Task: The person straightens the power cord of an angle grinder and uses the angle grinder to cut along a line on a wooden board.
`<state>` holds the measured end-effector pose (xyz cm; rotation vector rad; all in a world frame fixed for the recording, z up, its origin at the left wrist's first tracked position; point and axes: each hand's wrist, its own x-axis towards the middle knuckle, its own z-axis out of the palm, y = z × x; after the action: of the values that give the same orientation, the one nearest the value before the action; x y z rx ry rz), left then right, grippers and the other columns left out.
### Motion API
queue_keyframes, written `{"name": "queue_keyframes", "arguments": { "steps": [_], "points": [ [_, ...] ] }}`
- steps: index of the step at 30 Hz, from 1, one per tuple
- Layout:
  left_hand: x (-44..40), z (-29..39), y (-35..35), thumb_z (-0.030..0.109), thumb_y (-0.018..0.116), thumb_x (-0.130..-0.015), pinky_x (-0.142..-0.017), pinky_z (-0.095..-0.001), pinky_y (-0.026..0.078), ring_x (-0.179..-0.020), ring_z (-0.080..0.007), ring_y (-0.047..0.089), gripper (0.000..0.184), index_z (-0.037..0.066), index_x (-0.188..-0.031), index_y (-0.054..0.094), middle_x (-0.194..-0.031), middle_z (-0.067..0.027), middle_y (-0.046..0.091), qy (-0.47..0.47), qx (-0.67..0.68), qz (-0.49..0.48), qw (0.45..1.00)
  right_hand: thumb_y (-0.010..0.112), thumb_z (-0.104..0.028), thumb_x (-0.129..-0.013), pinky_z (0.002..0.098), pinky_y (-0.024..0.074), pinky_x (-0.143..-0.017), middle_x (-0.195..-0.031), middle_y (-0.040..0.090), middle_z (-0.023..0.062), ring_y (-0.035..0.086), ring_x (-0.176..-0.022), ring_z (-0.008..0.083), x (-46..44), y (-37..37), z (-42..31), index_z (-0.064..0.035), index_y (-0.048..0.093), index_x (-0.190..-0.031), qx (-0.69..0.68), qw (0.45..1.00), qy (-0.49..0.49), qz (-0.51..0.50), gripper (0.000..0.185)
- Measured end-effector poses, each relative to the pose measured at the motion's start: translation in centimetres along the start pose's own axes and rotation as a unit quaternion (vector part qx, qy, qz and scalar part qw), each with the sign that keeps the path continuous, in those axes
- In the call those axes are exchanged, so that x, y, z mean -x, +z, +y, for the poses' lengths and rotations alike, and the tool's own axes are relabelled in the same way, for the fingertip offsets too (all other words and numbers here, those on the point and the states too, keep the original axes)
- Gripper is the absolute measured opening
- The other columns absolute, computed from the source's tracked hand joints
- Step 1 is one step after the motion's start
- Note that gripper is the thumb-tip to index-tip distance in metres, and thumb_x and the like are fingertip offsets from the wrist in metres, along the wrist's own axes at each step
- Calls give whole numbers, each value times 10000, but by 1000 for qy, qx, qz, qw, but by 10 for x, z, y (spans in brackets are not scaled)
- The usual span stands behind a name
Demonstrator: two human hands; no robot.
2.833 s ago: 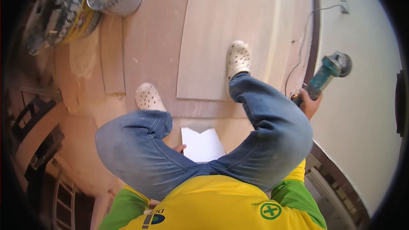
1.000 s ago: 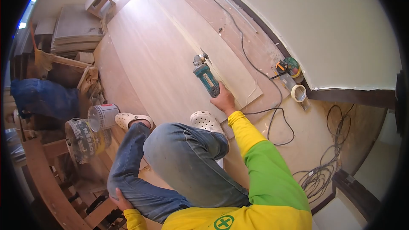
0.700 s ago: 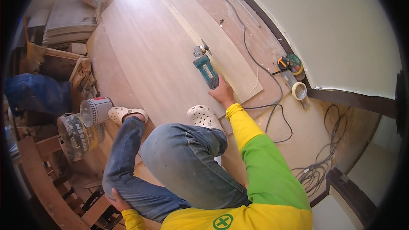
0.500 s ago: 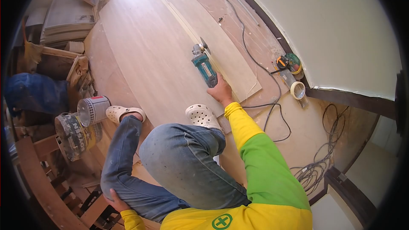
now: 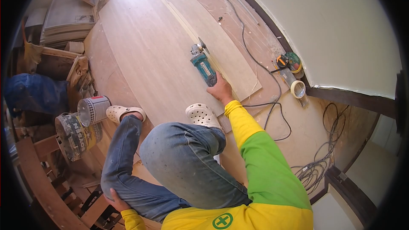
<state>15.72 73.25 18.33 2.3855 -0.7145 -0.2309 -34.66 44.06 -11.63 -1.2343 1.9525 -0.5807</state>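
My right hand [image 5: 221, 90] is closed around the rear of a teal angle grinder [image 5: 205, 69]. The grinder's disc [image 5: 201, 42] stands on edge at a narrow gap in a large, pale wood-look board [image 5: 149, 47], between the wide piece and a strip on the right. Whether the disc is spinning, I cannot tell. My left hand [image 5: 118, 201] rests on my bent left leg, holding no tool, its fingers partly hidden by the jeans. Close to the grinder, a clog-covered foot [image 5: 203, 115] presses on the board's near end.
A black cord [image 5: 243, 30] runs along the right side, with a coiled cable [image 5: 317, 170] lower down. A tape measure [image 5: 282, 61] and a roll of tape [image 5: 298, 89] lie by the wall. Buckets [image 5: 79, 134] and a wooden frame [image 5: 47, 183] stand at left.
The grinder and my right hand have shifted very slightly to the left along the board. My left hand and feet stay in place.
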Motion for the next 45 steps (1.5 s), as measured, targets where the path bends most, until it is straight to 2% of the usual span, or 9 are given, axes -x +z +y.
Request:
{"name": "queue_keyframes", "arguments": {
  "steps": [20, 22, 38, 45],
  "points": [
    [-1, -4, -2, 506, 665, -926, -1117, -382, 354, -1292, -292, 468, 875, -88, -1480, 340, -1462, -234, 430, -7, 8, -3, 1000, 725, -275, -689, 465, 536, -893, -1097, 690, 248, 675, -1003, 419, 1, -3, -3, -115, 434, -1424, 4, 1000, 4, -4, 807],
    [1, 0, 0, 504, 666, -926, -1119, -381, 350, -1293, -291, 466, 874, -90, -1480, 342, -1464, -231, 430, -19, 43, -4, 999, 726, -277, -689, 466, 536, -892, -1099, 690, 249, 675, -1005, 419, 1, -5, -4, -115, 431, -1427, 4, 1000, 8, -13, 811],
    [1, 7, 1, 512, 657, -932, -1132, -374, 327, -1309, -285, 454, 875, -96, -1477, 345, -1471, -218, 436, 8, 9, -10, 1000, 735, -290, -698, 453, 532, -917, -1118, 690, 240, 679, -1026, 403, 14, -10, 7, -119, 403, -1449, 28, 999, 20, -34, 839],
    [3, 12, 0, 526, 649, -933, -1149, -380, 307, -1346, -293, 425, 901, -98, -1493, 320, -1503, -232, 399, 7, -15, -9, 1000, 731, -298, -701, 453, 530, -921, -1122, 690, 241, 677, -1033, 403, 17, -12, 6, -120, 401, -1449, 35, 998, 32, -40, 837]
  ]
}}
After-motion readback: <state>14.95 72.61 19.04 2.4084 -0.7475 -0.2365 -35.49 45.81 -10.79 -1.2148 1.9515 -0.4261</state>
